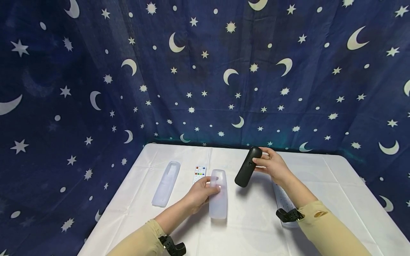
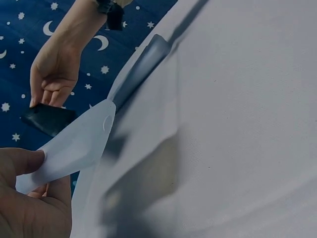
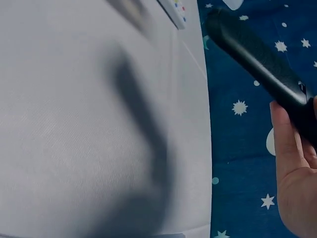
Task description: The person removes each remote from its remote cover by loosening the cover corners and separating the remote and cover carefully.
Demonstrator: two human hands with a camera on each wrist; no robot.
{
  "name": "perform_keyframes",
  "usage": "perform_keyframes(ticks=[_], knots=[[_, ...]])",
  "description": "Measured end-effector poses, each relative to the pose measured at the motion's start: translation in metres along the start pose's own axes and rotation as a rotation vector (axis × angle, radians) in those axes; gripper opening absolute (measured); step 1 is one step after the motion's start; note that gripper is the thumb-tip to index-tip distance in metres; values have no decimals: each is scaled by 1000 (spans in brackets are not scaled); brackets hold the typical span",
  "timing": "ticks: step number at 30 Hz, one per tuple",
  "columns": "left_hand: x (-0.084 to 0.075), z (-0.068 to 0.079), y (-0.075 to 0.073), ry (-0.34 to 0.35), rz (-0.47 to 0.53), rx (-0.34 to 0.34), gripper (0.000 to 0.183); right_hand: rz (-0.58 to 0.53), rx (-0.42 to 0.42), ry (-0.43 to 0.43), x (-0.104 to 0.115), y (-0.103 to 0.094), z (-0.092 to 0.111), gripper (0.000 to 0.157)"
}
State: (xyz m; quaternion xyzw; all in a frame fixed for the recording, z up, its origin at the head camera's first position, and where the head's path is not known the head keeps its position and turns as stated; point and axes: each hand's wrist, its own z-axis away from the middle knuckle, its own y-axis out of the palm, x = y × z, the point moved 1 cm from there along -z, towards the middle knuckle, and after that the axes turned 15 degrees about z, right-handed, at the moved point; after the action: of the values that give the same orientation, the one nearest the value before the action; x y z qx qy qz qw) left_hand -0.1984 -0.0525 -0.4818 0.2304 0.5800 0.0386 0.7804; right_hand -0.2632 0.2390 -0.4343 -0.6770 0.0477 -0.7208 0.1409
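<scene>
My left hand (image 1: 200,193) pinches a translucent remote cover (image 1: 219,206) between thumb and fingers, holding it upright just above the table. In the left wrist view that cover (image 2: 81,141) looks thin and flexible, with a small curved mark near its end. To the right, my right hand (image 1: 272,165) grips a black remote control (image 1: 246,170) by its upper part, tilted and raised off the table. Its smooth back faces the head camera, so its buttons are hidden. The right wrist view shows the remote (image 3: 262,69) apart from the cover.
A second translucent cover (image 1: 166,183) lies on the white table (image 1: 250,220) at the left. A white remote with coloured buttons (image 1: 200,172) lies behind my left hand. Under my right forearm is a pale remote (image 1: 283,199), partly hidden. A blue star-and-moon curtain (image 1: 211,78) hangs behind.
</scene>
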Motion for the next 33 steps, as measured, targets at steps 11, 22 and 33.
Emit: perform_keyframes(ticks=[11,22,33], knots=[[-2,0,-3,6,-12,-20,58,150,-70,-72,4,7,12,69],[-1,-1,-8,0,-6,-31,58,253,-89,-177,0,13,22,59],[-5,0,-11,-1,8,-16,58,494,-166,-247,-12,26,31,46]])
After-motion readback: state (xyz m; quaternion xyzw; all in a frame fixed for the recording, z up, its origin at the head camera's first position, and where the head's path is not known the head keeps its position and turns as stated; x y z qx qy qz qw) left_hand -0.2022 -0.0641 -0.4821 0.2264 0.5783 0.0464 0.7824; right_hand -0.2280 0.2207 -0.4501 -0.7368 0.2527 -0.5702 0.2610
